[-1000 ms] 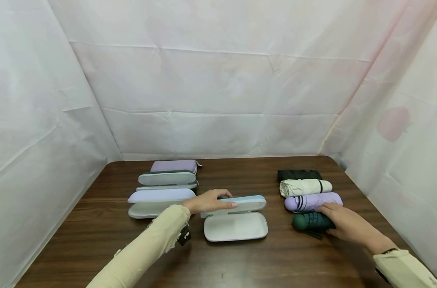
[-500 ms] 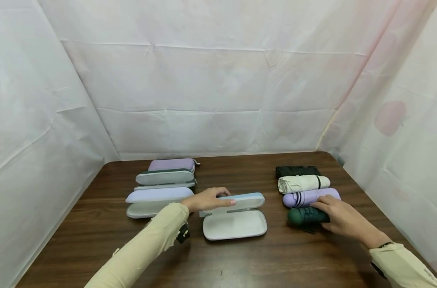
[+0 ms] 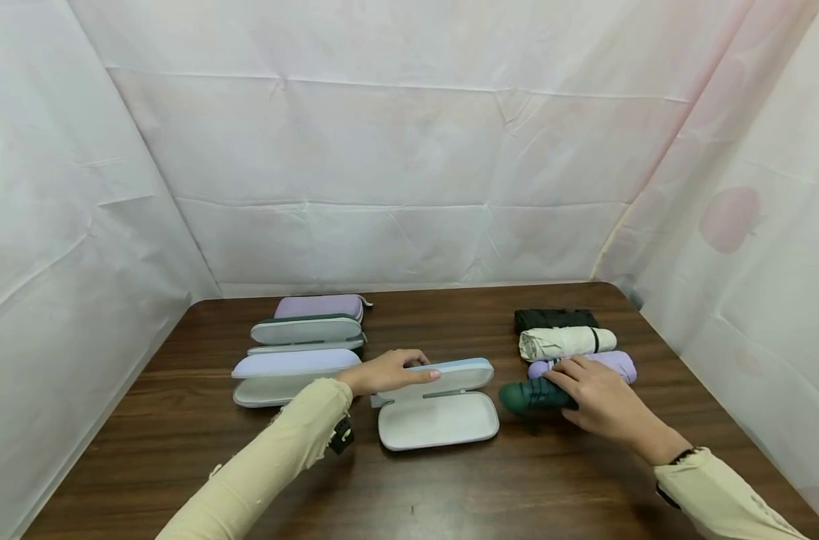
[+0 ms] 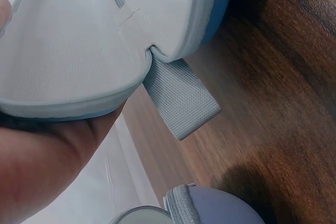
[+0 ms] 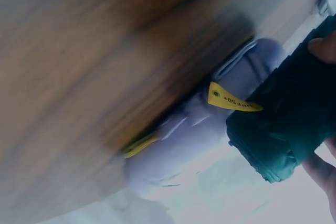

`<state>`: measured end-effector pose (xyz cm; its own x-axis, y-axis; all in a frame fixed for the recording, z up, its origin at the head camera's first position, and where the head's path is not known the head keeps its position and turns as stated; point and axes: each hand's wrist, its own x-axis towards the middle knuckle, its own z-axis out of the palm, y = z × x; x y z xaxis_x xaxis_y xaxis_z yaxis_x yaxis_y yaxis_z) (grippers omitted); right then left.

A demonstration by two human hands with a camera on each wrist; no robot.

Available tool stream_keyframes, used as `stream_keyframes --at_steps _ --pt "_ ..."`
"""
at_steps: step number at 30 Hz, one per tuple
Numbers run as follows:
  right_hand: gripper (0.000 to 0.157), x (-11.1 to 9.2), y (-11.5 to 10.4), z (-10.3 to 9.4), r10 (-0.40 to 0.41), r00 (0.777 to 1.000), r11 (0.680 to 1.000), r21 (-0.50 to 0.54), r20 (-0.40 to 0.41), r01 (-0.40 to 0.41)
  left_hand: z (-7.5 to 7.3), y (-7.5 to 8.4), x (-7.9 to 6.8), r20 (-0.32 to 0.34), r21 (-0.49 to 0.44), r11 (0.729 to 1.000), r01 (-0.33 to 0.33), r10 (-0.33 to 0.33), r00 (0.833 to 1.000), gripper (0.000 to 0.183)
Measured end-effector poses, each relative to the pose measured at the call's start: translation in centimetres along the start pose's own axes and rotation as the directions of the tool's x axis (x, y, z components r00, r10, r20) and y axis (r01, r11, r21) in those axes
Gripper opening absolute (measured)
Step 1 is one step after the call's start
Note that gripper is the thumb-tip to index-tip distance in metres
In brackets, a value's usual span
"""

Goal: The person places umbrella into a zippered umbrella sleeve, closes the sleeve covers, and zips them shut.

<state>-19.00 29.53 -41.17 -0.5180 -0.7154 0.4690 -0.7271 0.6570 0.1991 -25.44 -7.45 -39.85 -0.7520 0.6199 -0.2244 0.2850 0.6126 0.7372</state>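
My left hand [image 3: 385, 373] holds the raised lid of an open light-blue zip case [image 3: 439, 424] at the table's middle. Its thumb lies on the lid's pale inner face, with the fingers behind. In the left wrist view the grey fabric tab [image 4: 181, 98] sticks out at the case's hinge end. My right hand [image 3: 605, 397] grips a dark green folded umbrella [image 3: 534, 395], just right of that case. The right wrist view has the green umbrella with a yellow tag [image 5: 226, 98], in front of a lilac folded umbrella [image 5: 184, 140]. Part of the green umbrella is hidden by the hand.
Behind the right hand lie a cream umbrella [image 3: 565, 343] and a black umbrella [image 3: 554, 320]. On the left are an open lavender case [image 3: 295, 364], an open dark green case [image 3: 306, 330] and a shut purple case [image 3: 318, 306]. White sheeting [image 3: 382, 150] surrounds the brown table [image 3: 409, 510].
My right hand has picked up the green umbrella and moved it left, away from the row of umbrellas and towards the open blue case. The left hand keeps its hold on the lid.
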Motion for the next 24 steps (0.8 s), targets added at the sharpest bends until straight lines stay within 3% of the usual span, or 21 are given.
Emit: stream_keyframes --at_steps 10,24 --pt "0.069 3.0 -2.1 0.8 -0.067 0.998 0.994 -0.090 -0.014 0.066 -0.1 0.0 -0.2 -0.001 -0.001 1.000 0.013 -0.013 1.000 0.054" --pt "0.061 5.9 -5.9 2.3 -0.139 0.990 0.977 -0.169 -0.034 0.132 0.0 0.1 -0.2 0.003 0.005 1.000 0.006 -0.006 1.000 0.052"
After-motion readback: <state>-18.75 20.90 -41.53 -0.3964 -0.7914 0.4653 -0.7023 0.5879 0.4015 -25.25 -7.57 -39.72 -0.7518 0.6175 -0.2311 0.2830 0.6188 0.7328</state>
